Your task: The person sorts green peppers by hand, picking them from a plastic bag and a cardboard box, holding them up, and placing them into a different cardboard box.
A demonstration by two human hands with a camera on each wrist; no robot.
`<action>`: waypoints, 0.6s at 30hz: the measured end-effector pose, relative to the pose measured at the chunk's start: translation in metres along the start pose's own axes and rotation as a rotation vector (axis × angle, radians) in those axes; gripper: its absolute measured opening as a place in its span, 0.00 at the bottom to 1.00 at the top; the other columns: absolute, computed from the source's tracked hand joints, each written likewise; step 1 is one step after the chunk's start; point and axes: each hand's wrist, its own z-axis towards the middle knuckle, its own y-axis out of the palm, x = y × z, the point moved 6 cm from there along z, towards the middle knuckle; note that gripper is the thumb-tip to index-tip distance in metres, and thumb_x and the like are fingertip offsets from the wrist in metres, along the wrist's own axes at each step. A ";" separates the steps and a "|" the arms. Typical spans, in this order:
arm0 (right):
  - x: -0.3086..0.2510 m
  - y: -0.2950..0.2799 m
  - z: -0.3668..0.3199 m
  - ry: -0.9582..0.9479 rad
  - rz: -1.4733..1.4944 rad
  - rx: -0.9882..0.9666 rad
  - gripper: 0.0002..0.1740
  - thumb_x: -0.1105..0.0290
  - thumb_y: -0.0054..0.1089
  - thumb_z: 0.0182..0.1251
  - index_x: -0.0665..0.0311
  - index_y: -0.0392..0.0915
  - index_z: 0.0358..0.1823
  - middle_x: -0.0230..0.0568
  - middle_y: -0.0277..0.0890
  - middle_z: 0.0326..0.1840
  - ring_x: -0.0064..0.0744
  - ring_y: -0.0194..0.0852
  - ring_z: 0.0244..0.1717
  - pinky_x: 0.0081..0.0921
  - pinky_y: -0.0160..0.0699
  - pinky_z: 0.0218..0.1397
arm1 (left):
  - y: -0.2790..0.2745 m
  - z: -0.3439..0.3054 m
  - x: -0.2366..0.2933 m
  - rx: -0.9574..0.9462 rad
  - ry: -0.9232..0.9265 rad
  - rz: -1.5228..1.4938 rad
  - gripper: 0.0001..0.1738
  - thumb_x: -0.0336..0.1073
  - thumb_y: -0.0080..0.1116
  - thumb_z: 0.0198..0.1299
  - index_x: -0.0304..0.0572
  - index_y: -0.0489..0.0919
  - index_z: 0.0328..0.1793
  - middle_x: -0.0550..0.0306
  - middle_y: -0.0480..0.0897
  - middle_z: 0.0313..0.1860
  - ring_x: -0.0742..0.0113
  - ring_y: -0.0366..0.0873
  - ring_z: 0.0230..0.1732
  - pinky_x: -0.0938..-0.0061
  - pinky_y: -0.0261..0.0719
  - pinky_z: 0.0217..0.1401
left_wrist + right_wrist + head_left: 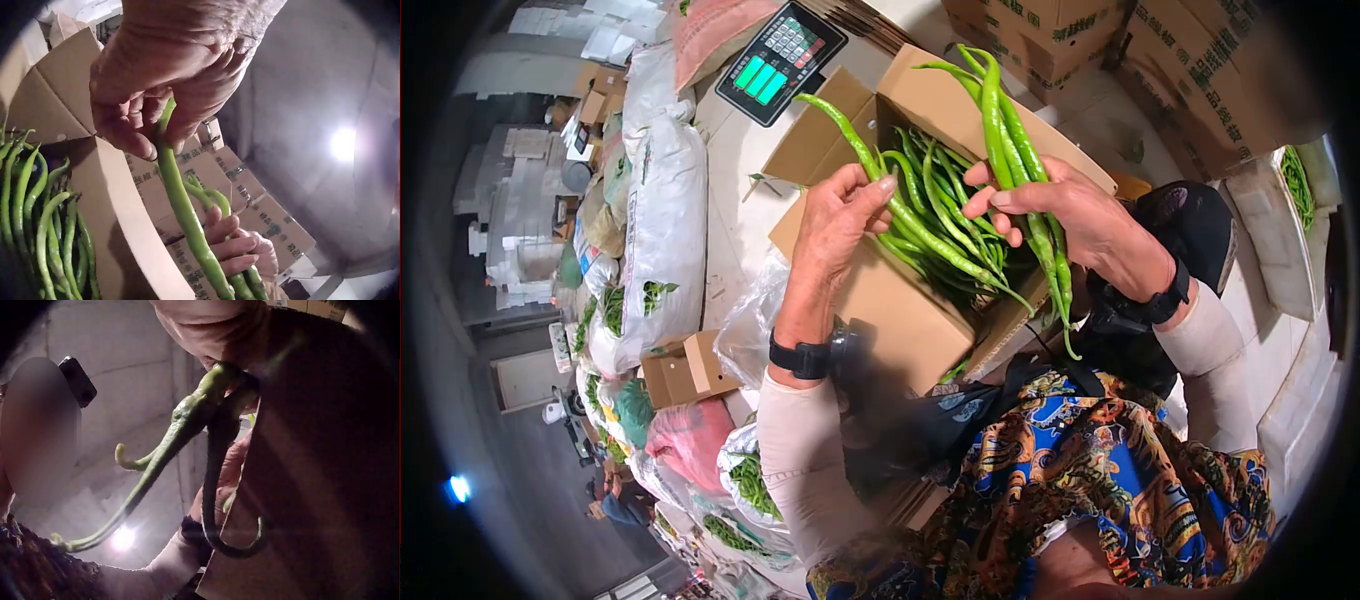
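Observation:
My left hand [825, 225] pinches one long green chili pepper [847, 130] between thumb and fingers, above an open cardboard box [900, 315]. In the left wrist view that chili pepper [181, 200] hangs down at a slant from the fingertips. Several more long green peppers [998, 125] lie across my right hand [1095, 220], held by its thumb and curled fingers on the box's other side. Their lower ends dangle in the right wrist view, where one pepper [150, 469] slants down and another curls at its tip. Loose chili peppers [940, 190] fill the box below.
A digital scale [782, 62] with lit green displays stands beyond the box. Stacked printed cartons [1190, 90] rise at the upper right. White sacks [662, 220] and a bag of peppers [750, 485] line the left. A small open carton [685, 370] sits among them.

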 end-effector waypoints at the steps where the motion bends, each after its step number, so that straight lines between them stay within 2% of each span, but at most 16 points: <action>1: 0.000 0.000 0.000 0.001 0.003 -0.008 0.22 0.76 0.52 0.64 0.75 0.65 0.58 0.48 0.76 0.46 0.21 0.71 0.34 0.18 0.73 0.35 | -0.003 -0.002 0.002 0.006 0.016 -0.024 0.10 0.39 0.63 0.60 0.41 0.78 0.39 0.66 0.78 0.28 0.80 0.73 0.26 0.86 0.73 0.29; 3: -0.003 -0.001 -0.003 0.003 0.001 -0.008 0.21 0.75 0.52 0.64 0.74 0.65 0.58 0.48 0.77 0.46 0.21 0.72 0.33 0.17 0.74 0.35 | -0.012 -0.005 0.007 0.044 0.031 -0.067 0.09 0.39 0.62 0.61 0.42 0.78 0.39 0.65 0.78 0.28 0.79 0.74 0.24 0.86 0.73 0.28; 5: -0.005 0.000 -0.004 -0.025 0.039 -0.065 0.20 0.75 0.53 0.64 0.73 0.66 0.57 0.46 0.77 0.46 0.20 0.73 0.33 0.16 0.75 0.34 | -0.023 -0.011 0.015 0.057 0.059 -0.251 0.09 0.38 0.62 0.61 0.42 0.76 0.40 0.63 0.78 0.28 0.78 0.74 0.24 0.86 0.73 0.26; 7: -0.013 -0.001 -0.006 -0.069 -0.011 -0.058 0.20 0.75 0.54 0.63 0.73 0.66 0.56 0.46 0.77 0.45 0.20 0.73 0.33 0.16 0.75 0.34 | -0.039 -0.011 0.014 0.082 0.059 -0.254 0.09 0.39 0.61 0.62 0.42 0.75 0.39 0.62 0.78 0.27 0.77 0.75 0.23 0.86 0.73 0.25; 9: -0.017 -0.005 -0.006 -0.102 -0.035 -0.028 0.21 0.75 0.54 0.62 0.73 0.66 0.56 0.47 0.77 0.44 0.21 0.73 0.32 0.17 0.75 0.33 | -0.048 -0.012 0.011 0.098 0.001 -0.078 0.10 0.41 0.60 0.63 0.43 0.75 0.38 0.63 0.77 0.26 0.78 0.74 0.22 0.86 0.73 0.25; 10: -0.018 -0.006 -0.007 -0.099 -0.041 0.003 0.21 0.75 0.55 0.62 0.74 0.66 0.56 0.47 0.77 0.43 0.21 0.72 0.32 0.17 0.74 0.33 | -0.049 -0.009 0.004 0.084 -0.042 0.000 0.15 0.44 0.62 0.60 0.41 0.74 0.33 0.61 0.76 0.24 0.77 0.73 0.22 0.85 0.74 0.25; 11: -0.015 -0.007 -0.006 -0.090 -0.039 0.003 0.21 0.75 0.55 0.62 0.74 0.66 0.56 0.47 0.77 0.43 0.21 0.72 0.32 0.17 0.74 0.33 | -0.047 -0.007 -0.003 0.086 -0.050 -0.004 0.15 0.44 0.62 0.60 0.41 0.74 0.33 0.61 0.76 0.24 0.77 0.73 0.22 0.85 0.74 0.25; 13: -0.011 -0.011 -0.004 -0.072 -0.085 0.037 0.21 0.75 0.54 0.62 0.74 0.66 0.56 0.48 0.77 0.43 0.22 0.72 0.32 0.18 0.74 0.33 | -0.036 -0.002 -0.024 0.058 -0.179 0.182 0.14 0.44 0.61 0.62 0.42 0.75 0.34 0.63 0.76 0.22 0.80 0.74 0.19 0.87 0.72 0.20; 17: -0.001 -0.009 -0.003 0.005 -0.093 0.006 0.20 0.75 0.53 0.64 0.75 0.66 0.56 0.47 0.77 0.43 0.22 0.73 0.34 0.18 0.75 0.35 | -0.028 0.012 -0.058 0.068 -0.275 0.321 0.18 0.46 0.62 0.60 0.40 0.74 0.29 0.61 0.77 0.20 0.77 0.74 0.17 0.84 0.74 0.18; 18: 0.002 -0.008 -0.002 0.019 -0.069 -0.015 0.20 0.75 0.53 0.64 0.75 0.66 0.57 0.47 0.78 0.45 0.22 0.74 0.34 0.18 0.76 0.36 | -0.027 0.013 -0.060 0.057 -0.286 0.333 0.19 0.48 0.63 0.59 0.39 0.76 0.31 0.59 0.78 0.21 0.76 0.75 0.18 0.82 0.75 0.18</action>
